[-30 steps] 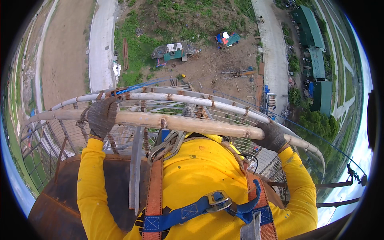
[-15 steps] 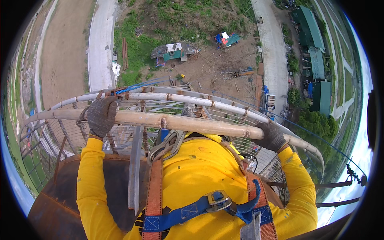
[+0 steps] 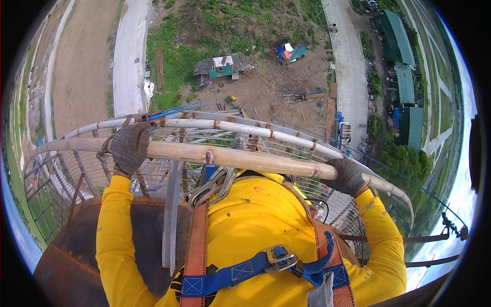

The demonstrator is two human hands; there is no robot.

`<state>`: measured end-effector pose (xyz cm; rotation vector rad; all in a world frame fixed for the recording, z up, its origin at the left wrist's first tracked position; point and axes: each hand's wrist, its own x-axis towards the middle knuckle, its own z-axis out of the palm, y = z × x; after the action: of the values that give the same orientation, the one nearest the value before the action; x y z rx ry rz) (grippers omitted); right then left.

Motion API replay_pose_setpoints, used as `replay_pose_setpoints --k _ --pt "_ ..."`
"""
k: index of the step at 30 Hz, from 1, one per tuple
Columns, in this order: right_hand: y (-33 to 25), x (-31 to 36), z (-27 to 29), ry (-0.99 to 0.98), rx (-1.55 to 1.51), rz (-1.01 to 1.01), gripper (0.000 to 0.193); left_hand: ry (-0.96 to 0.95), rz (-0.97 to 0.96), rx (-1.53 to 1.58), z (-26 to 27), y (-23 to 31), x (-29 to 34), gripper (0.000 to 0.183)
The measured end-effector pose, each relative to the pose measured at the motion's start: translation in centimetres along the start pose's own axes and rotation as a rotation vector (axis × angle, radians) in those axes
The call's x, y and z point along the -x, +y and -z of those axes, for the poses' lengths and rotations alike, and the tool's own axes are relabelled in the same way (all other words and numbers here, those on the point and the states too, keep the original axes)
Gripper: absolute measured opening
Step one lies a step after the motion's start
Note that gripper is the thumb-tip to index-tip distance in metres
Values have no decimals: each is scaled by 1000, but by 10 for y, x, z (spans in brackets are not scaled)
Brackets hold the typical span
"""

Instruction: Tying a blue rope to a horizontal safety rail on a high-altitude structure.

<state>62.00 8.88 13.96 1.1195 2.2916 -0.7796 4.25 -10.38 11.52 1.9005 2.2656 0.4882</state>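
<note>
As the head camera looks down past your chest, both of your hands grasp the thick tan bamboo pole (image 3: pixel 230 156) that runs crosswise in front of you. Your left hand (image 3: pixel 129 148), in a dark grey knitted glove, is clenched over the pole toward its left part; the pole passes under the palm and shows on both sides of the glove, while the fingertips curl out of sight on the far side. Your right hand (image 3: pixel 346 176), gloved alike, is closed around the pole farther right, with the pole showing again beyond your wrist. Between your two sets of fingers the pole's long middle lies bare, just ahead of your yellow shirt (image 3: pixel 261 215). Beyond it arches a whitish round pole (image 3: pixel 245 128), with a twisted blue rope (image 3: pixel 159 115) near your left fingers; whether they touch the rope you cannot tell. A grey metal hook (image 3: pixel 219 187) sits near your chest.
</note>
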Motion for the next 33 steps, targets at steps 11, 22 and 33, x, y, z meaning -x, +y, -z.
replay_pose_setpoints --k 11,22,33 --pt "2 1 -2 37 7 29 44 -18 20 -3 2 1 -1 14" --pt "-1 1 0 32 6 25 45 0 8 -8 -2 -2 0 14" --pt "2 1 -2 19 28 23 47 19 -29 -32 -1 -2 -1 14"
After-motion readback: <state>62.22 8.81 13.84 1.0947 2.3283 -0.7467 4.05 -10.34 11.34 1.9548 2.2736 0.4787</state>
